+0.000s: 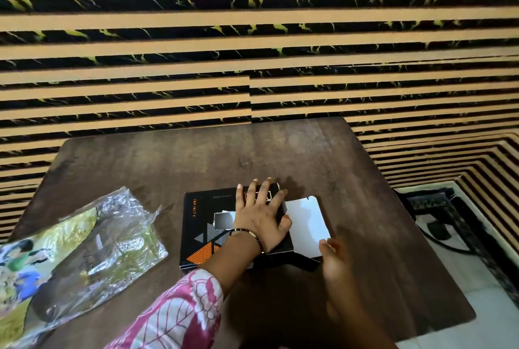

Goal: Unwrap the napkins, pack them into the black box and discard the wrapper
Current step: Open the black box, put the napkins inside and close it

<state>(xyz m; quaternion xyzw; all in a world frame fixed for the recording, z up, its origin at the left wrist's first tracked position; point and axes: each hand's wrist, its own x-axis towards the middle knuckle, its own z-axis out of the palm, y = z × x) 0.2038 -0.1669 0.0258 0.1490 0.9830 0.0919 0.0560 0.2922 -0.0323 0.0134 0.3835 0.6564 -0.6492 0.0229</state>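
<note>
The wrapper point(84, 247) lies loose and crumpled at the left edge of the bench point(196, 157), partly over it. It is thin, clear film with a printed green and blue panel, and it looks empty. Being so light, it could slide off that edge if an arm brushes it, and it is not yet discarded.

The black box point(205, 225) sits near the front middle of the bench, flat, with orange and grey triangle print and a cut-out window where white shows, probably the napkins inside. The left hand point(261, 216), fingers spread and flat, presses down on the lid rather than clamping anything. If that pressure eases, the box may skate across the smooth bench while the flap is worked.

At the box's right end a white flap point(306, 222) stands open, lying outward on the bench. The right hand point(337, 256) is blurred just at the flap's front corner; I cannot tell whether it pinches the flap or merely touches it. The flap could crease or tear if forced in crooked, and napkins bulging at that end could stop it from tucking home.
</note>
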